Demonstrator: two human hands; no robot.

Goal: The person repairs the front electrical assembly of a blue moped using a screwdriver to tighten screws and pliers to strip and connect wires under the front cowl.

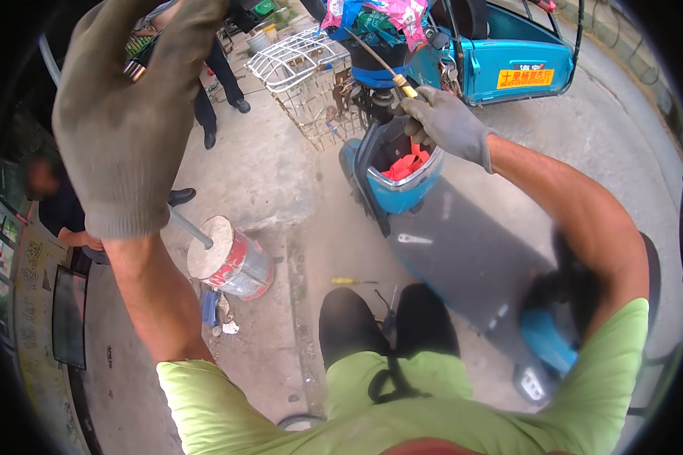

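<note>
My left hand (131, 140), in a grey glove, is raised at the upper left, fingers stretched apart and partly out of frame; a metal pole (192, 229) runs behind it. My right hand (444, 123), also gloved, grips a long screwdriver (402, 82) with a pale yellow handle. Its shaft points up toward blue and pink wrappings (379, 23) on a blue scooter's front. Below it, the scooter's front compartment (397, 193) holds red material (407, 161), above a grey footboard (451, 254). A yellow-handled screwdriver (344, 281) and a dark tool (387, 315) lie by my knees.
A red-and-silver drum (234, 269) bears the pole. A person (64, 208) is at the left; another person's legs (212, 98) stand behind. A white wire basket (303, 80) and a turquoise three-wheeler (499, 57) are at the back. A blue item (209, 307) lies beside the drum.
</note>
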